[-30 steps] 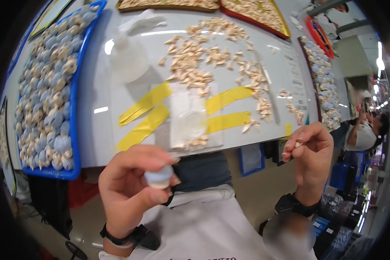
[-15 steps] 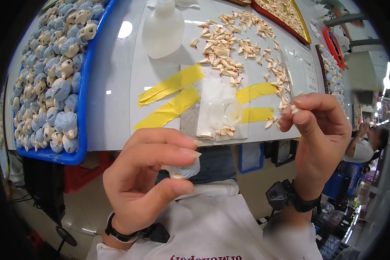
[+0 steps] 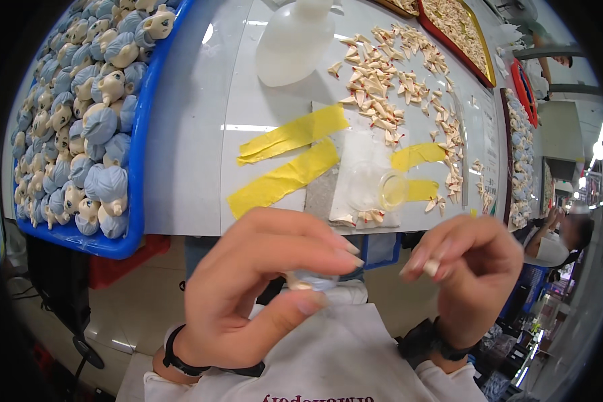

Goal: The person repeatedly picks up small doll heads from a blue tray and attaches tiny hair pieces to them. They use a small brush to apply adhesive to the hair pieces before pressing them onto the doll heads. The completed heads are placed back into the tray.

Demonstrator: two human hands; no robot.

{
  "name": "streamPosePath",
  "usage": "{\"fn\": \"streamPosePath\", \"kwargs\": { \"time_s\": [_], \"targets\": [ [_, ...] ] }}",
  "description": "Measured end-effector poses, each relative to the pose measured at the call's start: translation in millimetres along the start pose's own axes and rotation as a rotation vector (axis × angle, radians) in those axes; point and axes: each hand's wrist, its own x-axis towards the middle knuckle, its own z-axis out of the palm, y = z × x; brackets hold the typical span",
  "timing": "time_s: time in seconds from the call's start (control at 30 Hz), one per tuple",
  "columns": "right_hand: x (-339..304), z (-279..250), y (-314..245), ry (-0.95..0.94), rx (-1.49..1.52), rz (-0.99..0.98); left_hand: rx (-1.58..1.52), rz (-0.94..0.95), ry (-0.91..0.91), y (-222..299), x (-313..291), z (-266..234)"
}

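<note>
My left hand [image 3: 241, 288] is closed on a small doll head with pale blue hair [image 3: 317, 280], held between thumb and fingers in front of my chest. Most of that head is hidden by the fingers. To its right, my right hand [image 3: 479, 268] pinches a tiny cream-coloured plastic piece [image 3: 431, 268]. The two hands are apart. Beyond them, at the table's near edge, a small round clear dish [image 3: 393, 189] rests on white paper, with a few cream pieces [image 3: 371, 216] beside it.
A blue tray [image 3: 138, 167] full of blue-haired doll heads stands at left. Loose cream pointed pieces with red tips [image 3: 375, 84] lie across the table. Behind are a translucent bottle [image 3: 295, 47] and a red-and-gold tray [image 3: 479, 63]. Yellow tape strips [image 3: 285, 177] flank the paper. Another person [image 3: 553, 248] is at far right.
My right hand has come down and toward me with the small cream piece, closer to my left hand. The left hand, still holding the doll head, appears farther right.
</note>
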Motion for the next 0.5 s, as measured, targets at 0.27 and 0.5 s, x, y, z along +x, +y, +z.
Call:
{"fn": "streamPosePath", "kwargs": {
  "time_s": [0.27,0.5],
  "targets": [
    [4,-6,5,0.052,-0.145,-0.123,-0.196,-0.110,0.079,4,0,10],
    [39,-18,-6,-0.119,-0.751,-0.456,-0.120,-0.058,-0.014,-1,-2,1]
  ]
}}
